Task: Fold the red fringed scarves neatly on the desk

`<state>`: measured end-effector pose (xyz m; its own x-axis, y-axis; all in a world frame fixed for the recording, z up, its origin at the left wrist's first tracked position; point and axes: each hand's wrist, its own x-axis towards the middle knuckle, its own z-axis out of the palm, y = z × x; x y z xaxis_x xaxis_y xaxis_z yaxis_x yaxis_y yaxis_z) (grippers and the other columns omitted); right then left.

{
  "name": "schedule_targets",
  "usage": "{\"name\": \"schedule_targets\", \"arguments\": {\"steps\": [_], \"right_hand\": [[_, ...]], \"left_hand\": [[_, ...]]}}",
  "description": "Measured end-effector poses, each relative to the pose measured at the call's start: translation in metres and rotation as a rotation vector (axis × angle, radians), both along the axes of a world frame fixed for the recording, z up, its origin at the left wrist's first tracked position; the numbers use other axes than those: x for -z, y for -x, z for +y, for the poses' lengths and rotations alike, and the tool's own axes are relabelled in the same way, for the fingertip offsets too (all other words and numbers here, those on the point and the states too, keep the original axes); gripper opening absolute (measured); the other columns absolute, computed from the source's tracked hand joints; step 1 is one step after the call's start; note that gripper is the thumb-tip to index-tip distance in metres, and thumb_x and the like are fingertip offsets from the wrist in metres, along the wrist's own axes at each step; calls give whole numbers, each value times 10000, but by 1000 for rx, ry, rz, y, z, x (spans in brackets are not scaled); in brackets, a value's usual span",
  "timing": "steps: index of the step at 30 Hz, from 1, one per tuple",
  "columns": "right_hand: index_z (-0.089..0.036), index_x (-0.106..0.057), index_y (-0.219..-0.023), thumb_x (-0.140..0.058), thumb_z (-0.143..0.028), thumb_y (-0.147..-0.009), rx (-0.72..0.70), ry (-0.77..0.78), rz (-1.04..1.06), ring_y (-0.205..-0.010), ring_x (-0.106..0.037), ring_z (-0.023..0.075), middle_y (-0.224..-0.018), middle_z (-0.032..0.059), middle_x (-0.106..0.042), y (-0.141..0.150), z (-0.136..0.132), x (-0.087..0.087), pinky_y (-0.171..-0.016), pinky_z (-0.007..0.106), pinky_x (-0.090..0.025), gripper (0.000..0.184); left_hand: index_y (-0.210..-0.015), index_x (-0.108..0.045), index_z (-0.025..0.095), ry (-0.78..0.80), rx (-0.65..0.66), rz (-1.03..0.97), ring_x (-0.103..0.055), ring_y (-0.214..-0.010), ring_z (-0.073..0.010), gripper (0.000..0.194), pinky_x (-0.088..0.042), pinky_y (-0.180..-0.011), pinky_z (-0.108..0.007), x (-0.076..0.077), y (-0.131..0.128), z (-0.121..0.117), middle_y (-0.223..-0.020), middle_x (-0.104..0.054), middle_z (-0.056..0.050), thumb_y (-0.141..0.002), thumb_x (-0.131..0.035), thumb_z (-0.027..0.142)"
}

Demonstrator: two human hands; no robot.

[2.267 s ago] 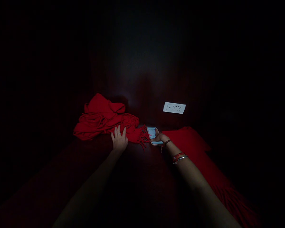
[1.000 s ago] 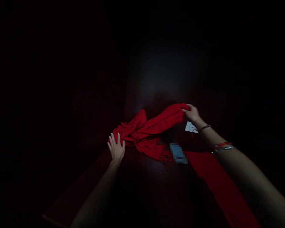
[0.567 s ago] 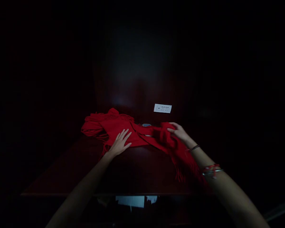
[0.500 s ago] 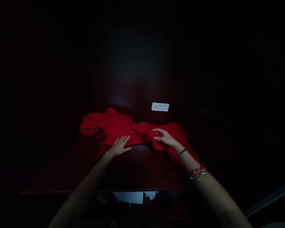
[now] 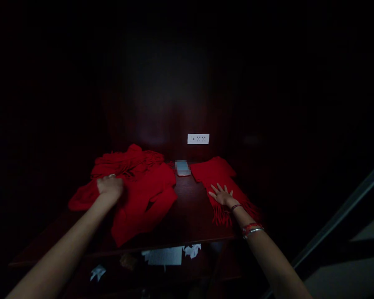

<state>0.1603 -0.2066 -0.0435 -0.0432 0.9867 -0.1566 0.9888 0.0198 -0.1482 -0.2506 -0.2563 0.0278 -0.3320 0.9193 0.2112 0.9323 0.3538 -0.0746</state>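
Observation:
My left hand point(image 5: 109, 187) is closed, fingers curled into a red scarf point(image 5: 149, 182) that spreads loose and rumpled over the left of the dark wooden shelf. More bunched red cloth with fringes point(image 5: 124, 164) lies behind it. On the other side, my right hand point(image 5: 221, 195) rests with spread fingers on a folded red fringed scarf point(image 5: 213, 170), its tassels hanging toward the front. A pixelated, phone-shaped object point(image 5: 182, 167) lies between the two heaps of cloth.
The dark shelf point(image 5: 193, 224) ends in a front edge close to me. Beneath it are a light sheet point(image 5: 165, 256) and crumpled white scraps point(image 5: 191, 251). A white socket plate point(image 5: 198, 138) is on the back wall. Most surroundings are very dark.
My left hand has gone from lying flat to a closed grip farther left, and red cloth has shifted left, uncovering the phone-shaped object. My right hand has opened flat on the right-hand scarf.

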Motion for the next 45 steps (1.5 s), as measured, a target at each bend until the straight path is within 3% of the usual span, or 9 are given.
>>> {"name": "schedule_targets", "arguments": {"steps": [3, 6, 10, 13, 17, 23, 29, 38, 45], "right_hand": [[-357, -73, -1303, -130, -619, -760, 70, 31, -24, -1230, 23, 332, -1393, -26, 19, -8, 2, 13, -920, 581, -43, 606], [-354, -45, -1304, -122, -629, -751, 94, 42, -43, -1228, 37, 336, -1391, -28, 44, -14, 3, 15, -920, 579, -42, 622], [-322, -99, -1311, -197, -647, -730, 55, 136, -46, -1224, -1, 357, -1394, 5, 5, -10, 7, 2, -895, 605, -86, 673], [-289, -238, -1288, -238, -637, -732, -37, 15, -22, -1224, -95, 335, -1378, 47, -133, 3, 23, -15, -882, 604, -140, 656], [-306, -169, -1303, -203, -620, -753, 6, -237, -7, -1227, -61, 332, -1383, 28, -111, 17, 60, -27, -872, 620, -138, 634], [-405, -121, -1283, -192, -627, -746, 24, -143, -58, -1222, 45, 361, -1388, -59, -53, 11, 105, 0, -849, 667, -58, 586], [-421, -93, -1279, -131, -657, -726, 128, -105, -2, -1216, 14, 380, -1389, -70, -25, 14, 120, 20, -833, 682, -39, 602], [-414, -48, -1285, -119, -699, -690, 103, -47, 20, -1210, 5, 395, -1391, -51, -27, 14, 122, 8, -833, 676, -27, 663], [-274, -117, -1319, -143, -644, -738, 105, -166, -84, -1238, 13, 309, -1391, 14, -56, -32, 147, -24, -919, 582, -35, 689]], "left_hand": [[-1176, -439, 216, -29, 165, 1, -339, -1124, -307, 446, -291, -855, -499, 2, -53, 12, -1266, -363, -127, -800, -309, 417], [-1273, -279, 250, 120, 202, -141, -155, -1208, -356, 605, -238, -860, -566, 32, -80, 27, -1360, -183, -109, -750, -317, 551], [-1200, -400, 180, 111, 320, -211, -342, -1132, -298, 496, -291, -868, -488, 74, -73, 43, -1255, -379, -137, -799, -310, 457], [-1100, -488, 158, 22, 410, -196, -459, -1027, -221, 388, -351, -849, -355, 85, -62, 49, -1137, -494, -112, -820, -325, 371], [-1101, -489, 163, -24, 482, -190, -469, -1009, -173, 381, -356, -840, -249, 84, -54, 53, -1105, -519, -79, -822, -338, 373], [-1085, -500, 143, -131, 483, -73, -457, -1001, -208, 377, -349, -835, -309, 90, -54, 57, -1079, -520, -99, -828, -312, 345], [-1146, -450, 164, -159, 469, -1, -440, -1012, -211, 385, -339, -832, -330, 95, -66, 70, -1101, -501, -99, -825, -303, 317], [-1148, -449, 154, -194, 503, 7, -406, -1060, -229, 383, -334, -857, -358, 83, -69, 68, -1148, -456, -117, -822, -320, 310], [-1182, -403, 126, -238, 930, -159, -318, -1161, -175, 446, -249, -966, -276, 44, -174, 111, -1270, -349, -99, -856, -215, 363]]}}
